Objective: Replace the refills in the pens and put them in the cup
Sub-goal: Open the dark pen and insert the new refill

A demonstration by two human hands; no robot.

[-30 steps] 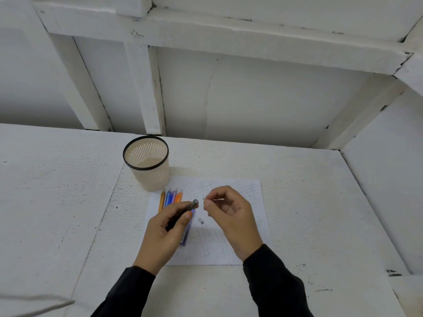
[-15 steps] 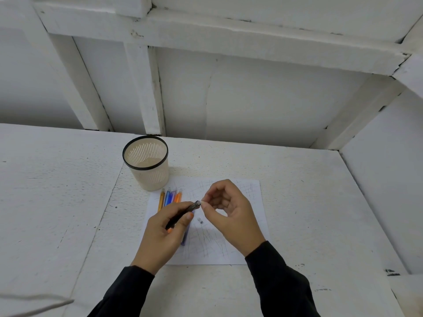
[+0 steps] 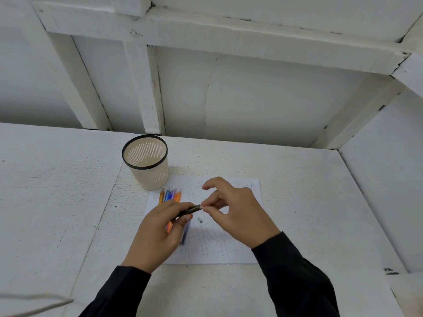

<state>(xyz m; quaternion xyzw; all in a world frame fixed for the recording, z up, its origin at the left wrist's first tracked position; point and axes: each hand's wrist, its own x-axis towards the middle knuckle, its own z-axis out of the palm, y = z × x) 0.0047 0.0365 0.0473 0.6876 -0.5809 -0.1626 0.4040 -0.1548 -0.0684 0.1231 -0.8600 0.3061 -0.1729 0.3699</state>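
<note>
Fingers: both my hands are curled in close. My left hand (image 3: 158,234) wraps a dark pen (image 3: 190,210) by its barrel, open end toward the right. My right hand (image 3: 238,213) pinches thumb and forefinger shut at that end; whatever sits between them is too small for me to tell, though I judge it to be the refill or the tip piece.

Table (image 3: 57,202): white, bearing everything; my work sits near its middle.

Paper (image 3: 229,248): scribbled sheet under both hands, just in front of the cup.

Cup (image 3: 146,163): upright at the paper's far left corner, and I see no pen in it, so nothing has been delivered.

Pens (image 3: 170,195): orange and blue ones lie side by side on the paper just below the cup, partly hidden by my left hand; I cannot tell which, if any, already carry new refills.

Small part (image 3: 200,219): a tiny loose piece on the paper below the pen's open end, likely from this pen.

Progress: early, by my reckoning. One pen is mid-refill in my grip.

Left: close this pen, drop it in the cup, then do the rest of the row.
</note>
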